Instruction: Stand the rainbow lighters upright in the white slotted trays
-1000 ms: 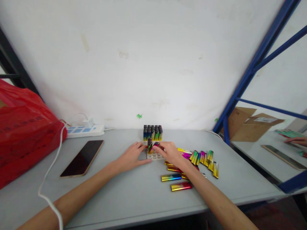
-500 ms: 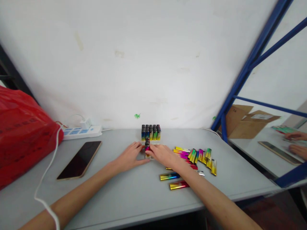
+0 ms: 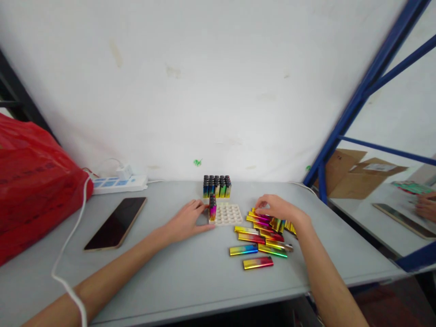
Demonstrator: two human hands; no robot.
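A white tray (image 3: 229, 215) with rows of round holes lies mid-table, and a column of upright lighters (image 3: 213, 210) stands along its left edge. My left hand (image 3: 190, 219) rests at that edge, fingers apart, fingertips beside the column. Behind the tray stands a block of upright lighters (image 3: 217, 187) with black tops. To the right, shiny multicoloured lighters (image 3: 258, 262) lie in a loose pile. Over the pile's back part is my right hand (image 3: 277, 206), fingers bent down onto the lighters; whether it grips one is hidden.
A dark phone (image 3: 116, 224) lies on the left of the table, by a white cable (image 3: 73, 231). A power strip (image 3: 121, 184) and red bag (image 3: 37, 190) are behind it. Blue frame bars (image 3: 344, 122) rise at right, with a cardboard box (image 3: 354, 175) and a co-worker's hand (image 3: 427, 206) beyond.
My right hand has moved right, from the lighter column to the loose pile, uncovering the tray. My left hand has stayed by the column. The view has shifted slightly.
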